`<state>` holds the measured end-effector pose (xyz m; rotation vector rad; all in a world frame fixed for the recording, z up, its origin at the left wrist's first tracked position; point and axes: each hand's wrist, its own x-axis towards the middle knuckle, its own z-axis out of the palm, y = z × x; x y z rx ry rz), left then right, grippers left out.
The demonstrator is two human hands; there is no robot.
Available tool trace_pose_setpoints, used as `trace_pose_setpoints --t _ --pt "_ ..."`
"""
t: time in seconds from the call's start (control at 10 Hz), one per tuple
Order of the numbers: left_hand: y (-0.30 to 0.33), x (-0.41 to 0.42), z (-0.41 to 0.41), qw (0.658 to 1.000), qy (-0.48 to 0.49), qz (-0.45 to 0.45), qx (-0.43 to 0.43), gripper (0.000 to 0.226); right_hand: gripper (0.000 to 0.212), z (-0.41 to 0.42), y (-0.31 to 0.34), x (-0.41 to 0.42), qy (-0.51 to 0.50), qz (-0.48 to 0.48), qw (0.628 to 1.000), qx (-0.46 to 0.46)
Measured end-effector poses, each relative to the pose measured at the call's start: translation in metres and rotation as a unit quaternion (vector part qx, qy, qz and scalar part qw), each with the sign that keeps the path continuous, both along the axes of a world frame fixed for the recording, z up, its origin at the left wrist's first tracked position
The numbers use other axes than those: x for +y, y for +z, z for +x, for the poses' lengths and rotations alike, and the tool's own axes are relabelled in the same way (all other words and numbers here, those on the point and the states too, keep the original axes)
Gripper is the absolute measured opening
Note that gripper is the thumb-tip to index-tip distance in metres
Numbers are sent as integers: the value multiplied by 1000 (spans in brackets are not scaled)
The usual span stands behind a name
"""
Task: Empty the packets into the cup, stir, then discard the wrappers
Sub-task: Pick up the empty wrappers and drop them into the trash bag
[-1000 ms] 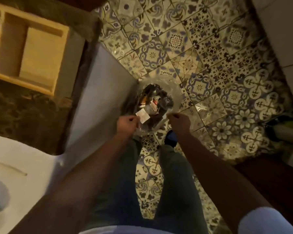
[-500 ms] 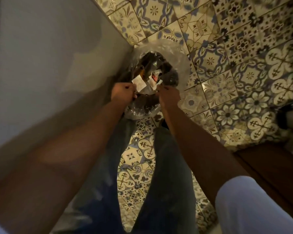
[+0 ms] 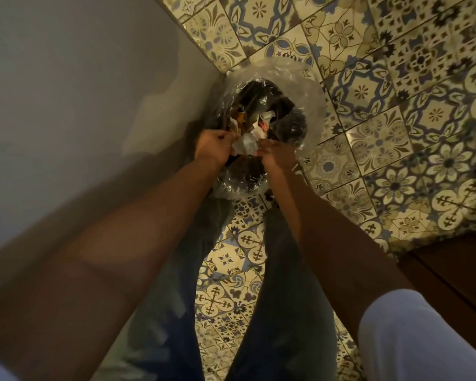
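**White wrapper held over the lined bin**

White, crumpled paper is what I see between my two hands: a wrapper (image 3: 245, 144) held right over the mouth of the bin (image 3: 311, 86). My left hand (image 3: 216, 147) has its fingers curled in on the wrapper's left edge, knuckles up toward the camera. My right hand (image 3: 276, 155) does the same on the right edge, fingers bent and pinching. How tightly each finger presses I cannot tell; the light is dim and the fingertips are tucked under.

The bin stands on the floor against the foot of a pale grey wall (image 3: 80, 78), and a clear plastic liner (image 3: 275, 67) is folded out over its rim. Inside, in the dark, lie more scraps (image 3: 264, 118): white bits, something orange-brown at the left, a touch of red near the middle. I cannot make out which of these are packets.

Both my forearms reach down from the bottom corners and meet at the wrapper. A white sleeve (image 3: 412, 334) covers my right upper arm. Below the arms I see my legs in blue jeans (image 3: 280, 298), standing just short of the bin on patterned floor tiles (image 3: 382, 92) in blue, cream and black. Dark wood (image 3: 456, 273) cuts in at the lower right.
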<state>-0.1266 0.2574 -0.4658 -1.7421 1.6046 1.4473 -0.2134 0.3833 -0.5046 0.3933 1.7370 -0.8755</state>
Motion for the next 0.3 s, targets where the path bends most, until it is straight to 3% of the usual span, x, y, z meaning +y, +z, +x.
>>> trace_pose_setpoints --t 0.3 --pt "33 16 14 996 50 -53 42 15 17 6 67 19 9 9 994 108"
